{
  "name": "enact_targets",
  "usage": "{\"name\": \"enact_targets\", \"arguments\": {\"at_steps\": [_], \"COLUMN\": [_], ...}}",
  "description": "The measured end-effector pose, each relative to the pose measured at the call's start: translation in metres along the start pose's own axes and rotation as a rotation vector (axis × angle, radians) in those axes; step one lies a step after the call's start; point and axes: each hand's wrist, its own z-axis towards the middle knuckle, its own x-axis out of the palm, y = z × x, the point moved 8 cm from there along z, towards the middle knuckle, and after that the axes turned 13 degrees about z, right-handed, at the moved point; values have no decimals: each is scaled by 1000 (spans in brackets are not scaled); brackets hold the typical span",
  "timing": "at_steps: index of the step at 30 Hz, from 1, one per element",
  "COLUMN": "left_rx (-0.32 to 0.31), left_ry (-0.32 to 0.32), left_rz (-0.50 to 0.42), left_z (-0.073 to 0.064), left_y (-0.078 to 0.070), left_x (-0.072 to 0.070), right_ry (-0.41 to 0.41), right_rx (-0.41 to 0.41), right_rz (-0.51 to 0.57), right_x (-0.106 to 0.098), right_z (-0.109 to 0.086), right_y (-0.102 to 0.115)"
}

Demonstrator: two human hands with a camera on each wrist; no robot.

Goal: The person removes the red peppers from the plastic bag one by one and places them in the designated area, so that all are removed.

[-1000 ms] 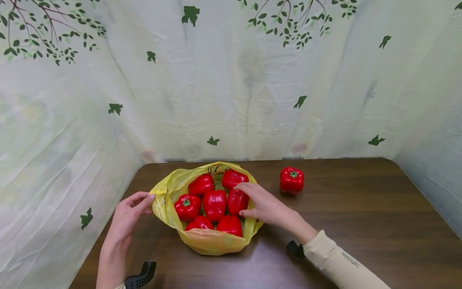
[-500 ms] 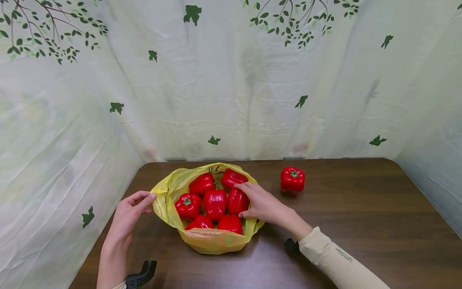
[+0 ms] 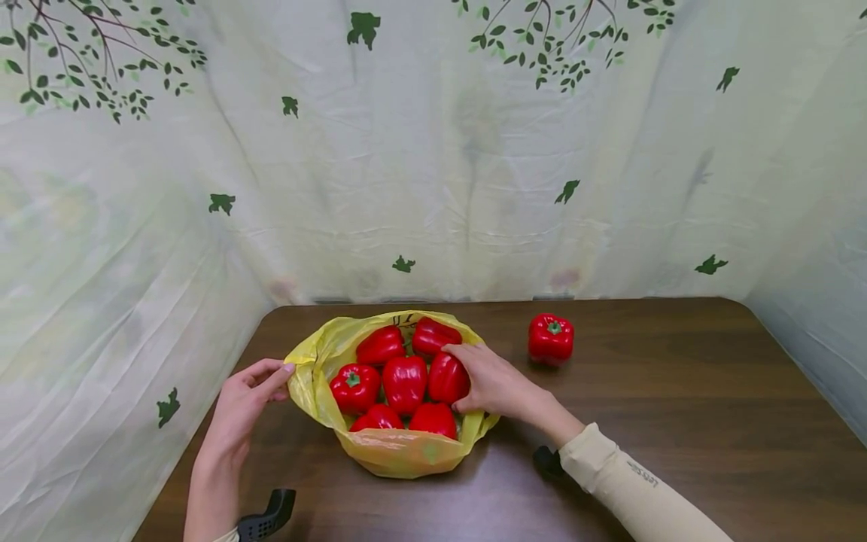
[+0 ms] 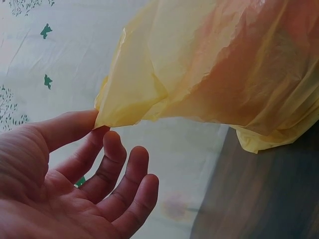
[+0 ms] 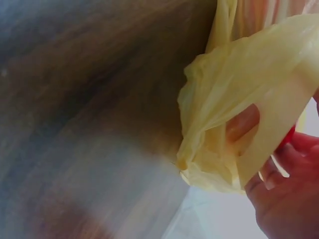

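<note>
A yellow plastic bag [image 3: 400,455] stands with its mouth wide, holding several red bell peppers [image 3: 404,385]. At its left rim my left hand [image 3: 244,395] pinches the plastic between thumb and forefinger; the left wrist view shows the other fingers of that hand [image 4: 94,184] loosely bent below the bag [image 4: 209,64]. Reaching over the right rim, my right hand [image 3: 501,384] grips the rightmost bell pepper [image 3: 448,378] with the thumb in front and fingers behind. In the right wrist view, the bag [image 5: 239,84] partly covers that hand [image 5: 294,189], and a sliver of red shows beside the fingers.
One more red bell pepper [image 3: 551,340] sits upright on the brown wooden table [image 3: 677,391], right of the bag near the back edge. A pale cloth backdrop [image 3: 433,150] with leaf prints surrounds the table.
My right hand has settled a little closer round the rightmost pepper, and the pepper behind it has shifted slightly left. My left hand keeps its pinch on the rim.
</note>
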Motion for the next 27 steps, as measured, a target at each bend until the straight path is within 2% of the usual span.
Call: {"name": "enact_targets", "arguments": {"at_steps": [8, 16, 21, 27], "left_rx": [-6, -4, -4, -13], "left_ry": [4, 6, 10, 8], "left_rz": [-2, 0, 6, 12], "left_z": [0, 0, 1, 1], "left_y": [2, 2, 2, 2], "left_x": [1, 2, 2, 1], "right_ry": [-75, -116, -137, -158], "right_rx": [-76, -89, -74, -66], "right_rz": [-9, 4, 56, 170], "right_x": [-4, -6, -9, -12], "right_z": [-4, -7, -10, -13], "right_y": [2, 1, 2, 4]}}
